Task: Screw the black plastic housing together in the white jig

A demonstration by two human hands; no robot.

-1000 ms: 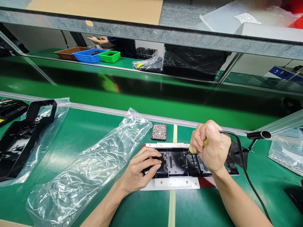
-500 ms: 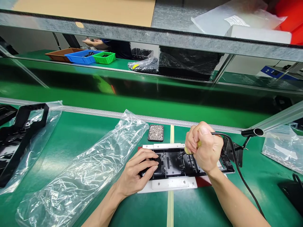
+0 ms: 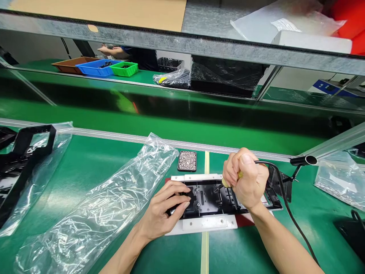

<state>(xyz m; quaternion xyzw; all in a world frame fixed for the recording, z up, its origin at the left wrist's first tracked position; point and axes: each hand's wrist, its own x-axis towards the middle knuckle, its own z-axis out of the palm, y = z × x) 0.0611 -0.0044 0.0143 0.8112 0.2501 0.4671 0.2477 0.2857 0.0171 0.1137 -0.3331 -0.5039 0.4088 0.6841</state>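
Observation:
A long black plastic housing (image 3: 209, 196) lies in a white fixture (image 3: 209, 223) on the green bench. My left hand (image 3: 167, 205) rests at the housing's left end, fingers curled over a dark part there and pressed on it. In a fist, my right hand (image 3: 247, 177) grips a soldering iron (image 3: 226, 183) by its yellowish handle. The iron's tip points down and left at the middle of the housing; whether it touches cannot be made out. A black cord (image 3: 285, 201) runs from the fist. Behind the fixture stands a small square tray (image 3: 187, 161) full of tiny metal pieces.
A clear plastic bag (image 3: 99, 201) stretches along the left. Further left lie black frames (image 3: 27, 171) in plastic. At right are an iron holder (image 3: 303, 160) and a bag of metal pieces (image 3: 338, 182). Beyond the partition, a person's hands (image 3: 112, 51) show near coloured bins (image 3: 98, 68).
Both hands keep almost the same place and grip. The view has shifted very slightly.

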